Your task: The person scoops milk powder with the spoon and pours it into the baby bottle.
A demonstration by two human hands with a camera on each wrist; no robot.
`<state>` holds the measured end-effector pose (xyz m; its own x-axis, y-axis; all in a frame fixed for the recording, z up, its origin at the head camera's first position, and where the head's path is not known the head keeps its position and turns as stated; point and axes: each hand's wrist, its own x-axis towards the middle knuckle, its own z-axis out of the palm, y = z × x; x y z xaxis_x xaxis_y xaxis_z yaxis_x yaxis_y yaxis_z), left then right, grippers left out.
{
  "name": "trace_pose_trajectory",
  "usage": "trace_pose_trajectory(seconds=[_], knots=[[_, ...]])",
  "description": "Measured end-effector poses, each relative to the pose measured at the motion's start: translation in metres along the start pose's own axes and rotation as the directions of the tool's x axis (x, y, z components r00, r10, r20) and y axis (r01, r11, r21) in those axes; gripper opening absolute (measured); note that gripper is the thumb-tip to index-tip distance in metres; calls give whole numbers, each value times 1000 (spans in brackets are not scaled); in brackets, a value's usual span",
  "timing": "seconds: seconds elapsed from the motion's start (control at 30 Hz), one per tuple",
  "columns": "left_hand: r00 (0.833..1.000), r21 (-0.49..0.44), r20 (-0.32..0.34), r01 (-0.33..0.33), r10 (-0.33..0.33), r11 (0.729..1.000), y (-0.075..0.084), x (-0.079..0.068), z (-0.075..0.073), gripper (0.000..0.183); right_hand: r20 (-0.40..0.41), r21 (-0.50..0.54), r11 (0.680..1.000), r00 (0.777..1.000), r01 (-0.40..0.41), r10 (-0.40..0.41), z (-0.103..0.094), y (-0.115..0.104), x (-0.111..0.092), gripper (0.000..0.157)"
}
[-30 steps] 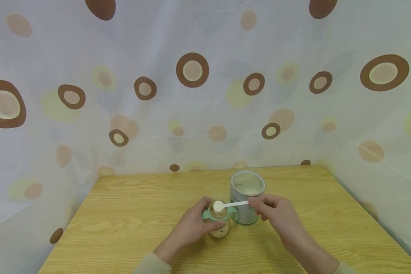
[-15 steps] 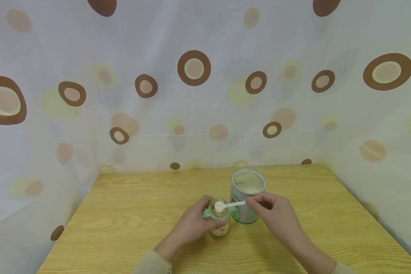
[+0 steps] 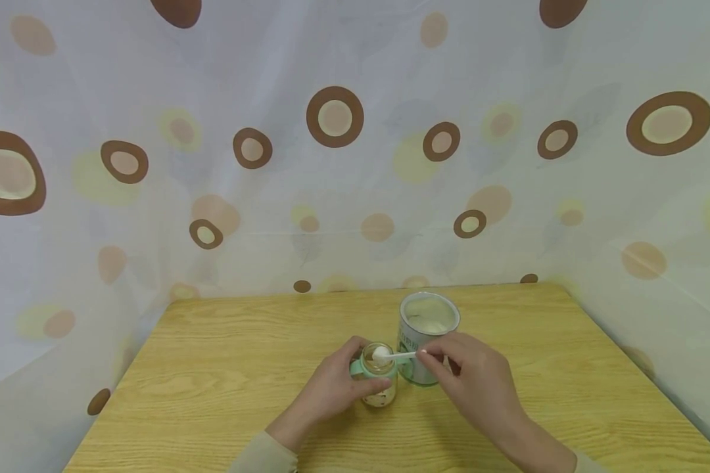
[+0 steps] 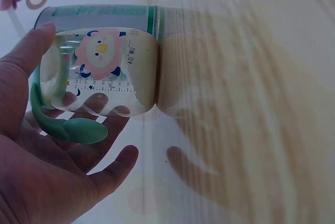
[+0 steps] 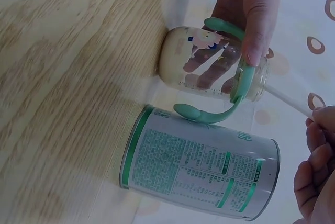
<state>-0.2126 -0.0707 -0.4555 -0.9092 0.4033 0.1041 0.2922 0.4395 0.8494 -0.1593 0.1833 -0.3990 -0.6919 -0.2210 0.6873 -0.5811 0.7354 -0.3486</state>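
A clear baby bottle point(image 3: 383, 398) with mint-green handles and a cartoon print stands upright on the table, its mouth uncovered. Cream-coloured powder fills its lower part in the left wrist view. My left hand point(image 3: 334, 383) holds the bottle around its upper part, thumb at the near side and fingers behind. My right hand point(image 3: 479, 378) pinches the handle of a white scoop point(image 3: 403, 355). The scoop's bowl is at the bottle's mouth, with whitish powder showing in it. Just behind and right of the bottle stands an uncovered milk powder tin point(image 5: 204, 166), pale with green lettering.
The wooden table point(image 3: 231, 374) extends to both sides of the hands. A spotted sheet point(image 3: 355, 190) hangs behind it and along the left and right sides. The tin stands close to the bottle's right handle point(image 5: 209, 115).
My right hand has moved a little left and turned, tilting the scoop over the bottle's mouth. My left hand keeps its hold on the bottle, and the tin stays in place.
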Motion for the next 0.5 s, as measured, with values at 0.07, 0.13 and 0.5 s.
trace_pose_trajectory(seconds=[0.07,0.13,0.5], knots=[[1000,-1,-1,-1,1,1000,0,0,0,53,-28,-15,997,996,80,-80,1,2,-1,22],[1000,-2,0,-3,3,1000,-1,0,0,52,-52,-27,987,986,156,-157,2,5,-1,16],[1000,-6,-4,-7,7,1000,-1,0,0,54,-72,-117,914,915,389,-398,1,16,1,48]])
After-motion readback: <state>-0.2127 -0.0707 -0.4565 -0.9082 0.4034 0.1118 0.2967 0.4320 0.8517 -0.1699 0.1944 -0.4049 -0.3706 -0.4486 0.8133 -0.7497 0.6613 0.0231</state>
